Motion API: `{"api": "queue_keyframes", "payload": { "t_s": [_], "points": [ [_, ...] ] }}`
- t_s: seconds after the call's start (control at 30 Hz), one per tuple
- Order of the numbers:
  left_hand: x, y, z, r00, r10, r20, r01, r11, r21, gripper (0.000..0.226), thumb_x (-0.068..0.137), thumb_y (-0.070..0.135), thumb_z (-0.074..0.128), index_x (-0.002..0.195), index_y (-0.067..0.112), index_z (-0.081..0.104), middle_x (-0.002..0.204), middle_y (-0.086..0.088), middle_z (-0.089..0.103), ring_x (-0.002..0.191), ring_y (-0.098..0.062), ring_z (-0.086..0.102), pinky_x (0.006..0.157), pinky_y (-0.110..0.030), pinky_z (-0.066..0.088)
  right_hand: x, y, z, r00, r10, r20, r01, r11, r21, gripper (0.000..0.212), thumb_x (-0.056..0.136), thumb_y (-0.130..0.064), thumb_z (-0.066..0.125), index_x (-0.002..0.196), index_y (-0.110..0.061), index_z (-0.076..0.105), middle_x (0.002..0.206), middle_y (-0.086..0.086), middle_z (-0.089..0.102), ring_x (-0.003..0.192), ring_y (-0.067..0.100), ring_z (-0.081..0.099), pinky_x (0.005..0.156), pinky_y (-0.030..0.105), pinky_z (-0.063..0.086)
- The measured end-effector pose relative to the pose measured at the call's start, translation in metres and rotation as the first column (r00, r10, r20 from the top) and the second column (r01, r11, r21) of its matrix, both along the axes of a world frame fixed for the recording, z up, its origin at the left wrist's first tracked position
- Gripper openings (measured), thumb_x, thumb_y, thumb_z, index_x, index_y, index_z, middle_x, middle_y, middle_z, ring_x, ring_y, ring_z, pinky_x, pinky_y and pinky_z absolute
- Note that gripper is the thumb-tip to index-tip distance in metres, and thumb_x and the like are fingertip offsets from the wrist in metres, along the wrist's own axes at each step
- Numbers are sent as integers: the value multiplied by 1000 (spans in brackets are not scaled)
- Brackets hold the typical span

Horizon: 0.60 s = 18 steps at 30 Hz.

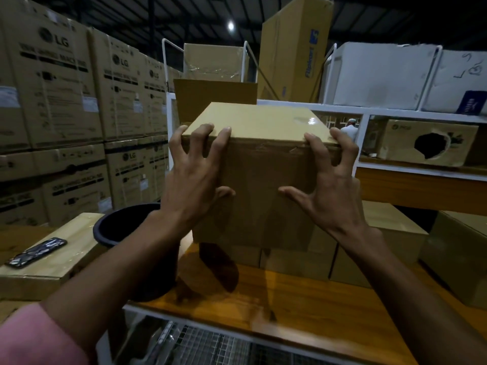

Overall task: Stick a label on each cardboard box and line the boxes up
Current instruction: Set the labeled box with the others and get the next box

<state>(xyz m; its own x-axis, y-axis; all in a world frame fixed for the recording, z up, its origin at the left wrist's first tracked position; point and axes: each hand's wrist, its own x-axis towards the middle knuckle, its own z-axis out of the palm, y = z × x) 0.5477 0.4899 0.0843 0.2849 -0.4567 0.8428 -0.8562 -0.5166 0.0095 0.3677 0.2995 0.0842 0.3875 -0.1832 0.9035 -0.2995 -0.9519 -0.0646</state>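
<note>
Box [263, 167] is up in the air over the wooden shelf [303, 299], left hand [195, 180] and right hand [329, 185] clawed over its top corners, no label showing, so labelling and lining up with the boxes behind [295, 262] look undone.

A dim warehouse: tall stacks of printed brown cardboard cartons [79, 106] fill the left, white metal shelving [369, 111] holds more boxes, under a dark roof.

A black bucket [126, 227] stood at the wooden tabletop's [303, 299] left edge; a phone [37, 252] lay further left, beside it.
</note>
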Motion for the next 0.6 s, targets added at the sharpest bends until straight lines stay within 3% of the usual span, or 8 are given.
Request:
{"api": "queue_keyframes", "payload": {
  "t_s": [0.33,0.6],
  "points": [
    [64,-47,31,999,-24,40,24,1000,-15,119,65,40,92,157,34,17,160,-7,12,139,-52,21,93,-73,47,63,-38,24,998,2,66,-6,998,65,100,69,-49,89,150,-32,34,160,17,14,137,44,37,95,55,53],
    [110,-77,31,1000,18,19,-17,1000,-14,119,66,42,91,157,33,15,159,-10,14,138,-51,21,92,-70,49,108,-63,29,999,27,36,-30,997,74,99,69,-47,89,151,-29,35,161,19,12,133,48,41,97,54,52]
  ]
}}
